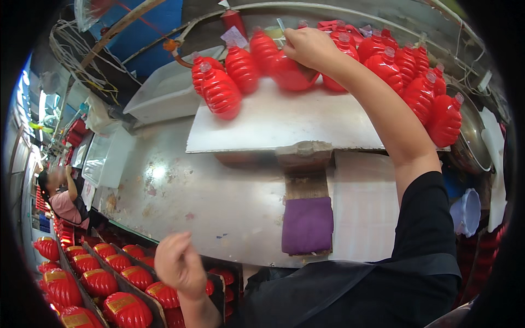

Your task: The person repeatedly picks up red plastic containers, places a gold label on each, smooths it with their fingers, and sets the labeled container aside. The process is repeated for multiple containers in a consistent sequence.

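Note:
My right hand is closed at the far side of the raised white board. A thin pale stick pokes up from its fist, and a dark flat edge shows below the hand; whether both belong to one tool I cannot tell. Just under this hand sits a rounded glossy red piece, partly covered by it. Red ribbed bottles with clear necks stand on either side. Slightly blurred, my left hand hangs with curled fingers above the near left, with nothing visible in it.
A purple cloth pad lies on a support before the board. Trays of red ribbed pieces fill the lower left. There are also a white tub, a metal basin, a pale bucket and another person at far left.

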### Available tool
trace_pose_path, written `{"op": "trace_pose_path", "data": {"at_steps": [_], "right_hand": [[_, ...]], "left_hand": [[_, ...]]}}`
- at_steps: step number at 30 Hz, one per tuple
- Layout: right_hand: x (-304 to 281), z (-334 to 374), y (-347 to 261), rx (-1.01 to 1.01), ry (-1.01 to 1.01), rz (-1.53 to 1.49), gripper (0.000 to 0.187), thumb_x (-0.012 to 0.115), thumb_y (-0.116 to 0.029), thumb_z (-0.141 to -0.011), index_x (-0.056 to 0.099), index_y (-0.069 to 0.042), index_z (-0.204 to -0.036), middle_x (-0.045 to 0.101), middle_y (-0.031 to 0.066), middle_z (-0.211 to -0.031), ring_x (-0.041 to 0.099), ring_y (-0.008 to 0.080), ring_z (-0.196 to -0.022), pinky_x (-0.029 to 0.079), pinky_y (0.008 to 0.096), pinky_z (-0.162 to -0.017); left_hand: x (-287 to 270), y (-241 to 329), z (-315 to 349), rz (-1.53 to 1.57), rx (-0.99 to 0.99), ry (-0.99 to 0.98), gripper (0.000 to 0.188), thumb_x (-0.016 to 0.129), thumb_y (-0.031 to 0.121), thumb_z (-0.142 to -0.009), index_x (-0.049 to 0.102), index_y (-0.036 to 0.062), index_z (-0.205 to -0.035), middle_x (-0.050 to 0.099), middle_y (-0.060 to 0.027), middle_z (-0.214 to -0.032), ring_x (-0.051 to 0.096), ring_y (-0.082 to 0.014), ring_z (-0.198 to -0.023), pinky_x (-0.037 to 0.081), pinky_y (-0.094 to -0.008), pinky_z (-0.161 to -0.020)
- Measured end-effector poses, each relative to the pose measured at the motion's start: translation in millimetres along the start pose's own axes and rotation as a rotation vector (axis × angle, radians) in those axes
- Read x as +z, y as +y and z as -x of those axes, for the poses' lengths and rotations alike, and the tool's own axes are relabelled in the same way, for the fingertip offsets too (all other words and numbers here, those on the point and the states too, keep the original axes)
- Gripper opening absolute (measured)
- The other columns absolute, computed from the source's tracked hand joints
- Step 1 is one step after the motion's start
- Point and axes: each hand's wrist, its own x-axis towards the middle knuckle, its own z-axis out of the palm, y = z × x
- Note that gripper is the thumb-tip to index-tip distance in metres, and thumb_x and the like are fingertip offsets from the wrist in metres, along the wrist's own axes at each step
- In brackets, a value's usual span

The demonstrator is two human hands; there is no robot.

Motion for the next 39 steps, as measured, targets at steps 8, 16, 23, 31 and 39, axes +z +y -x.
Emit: {"op": "trace_pose_path", "data": {"at_steps": [8,16,23,31,39], "right_hand": [[-111,81,-48,-0.153,0.247,-0.189,0.027,0.069,-0.029,-0.090,0.069,-0.003,-0.085,0.071,0.0190,-0.081,0.071,0.0389,-0.077,0.055,0.0488,-0.067],[-116,166,-94,0.081,-0.483,-0.578,0.031,0.069,-0.028,-0.094,0.070,0.002,-0.086,0.065,0.0102,-0.072,0.060,0.0135,-0.067,0.052,0.0320,-0.063],[-54,218,-98,0.494,-0.344,-0.714,0.043,0.072,-0.036,-0.094,0.071,0.002,-0.115,0.076,0.0180,-0.096,0.074,0.0250,-0.088,0.058,0.0357,-0.081],[-41,341,-127,0.628,-0.212,-0.685,0.077,0.076,-0.039,-0.095,0.046,0.001,-0.153,0.070,0.0190,-0.121,0.067,0.0211,-0.074,0.055,0.0349,-0.075],[-102,487,-69,0.715,0.099,-0.183,0.010,0.072,-0.012,-0.093,0.077,-0.003,-0.095,0.077,0.0154,-0.096,0.075,0.0299,-0.080,0.060,0.0388,-0.071]], "left_hand": [[105,25,-43,0.302,0.176,-0.173,0.038,0.077,-0.001,-0.081,0.070,-0.0015,-0.119,0.073,-0.0221,-0.121,0.072,-0.0405,-0.107,0.056,-0.0449,-0.096],[148,54,-1,0.669,0.076,-0.275,0.075,0.081,0.034,-0.089,0.052,-0.0006,-0.149,0.053,-0.0250,-0.150,0.056,-0.0410,-0.135,0.044,-0.0476,-0.114],[179,31,28,0.780,-0.400,-0.529,0.079,0.076,0.033,-0.095,0.041,0.0028,-0.159,0.050,-0.0177,-0.153,0.051,-0.0275,-0.138,0.041,-0.0409,-0.117],[188,35,42,1.018,-0.636,-0.476,0.091,0.080,0.017,-0.087,0.033,0.0058,-0.164,0.045,-0.0185,-0.155,0.050,-0.0294,-0.140,0.042,-0.0413,-0.117],[179,45,54,0.981,-0.577,-0.450,0.091,0.072,0.022,-0.094,0.021,0.0041,-0.167,0.031,-0.0184,-0.167,0.035,-0.0305,-0.152,0.026,-0.0439,-0.127]]}}
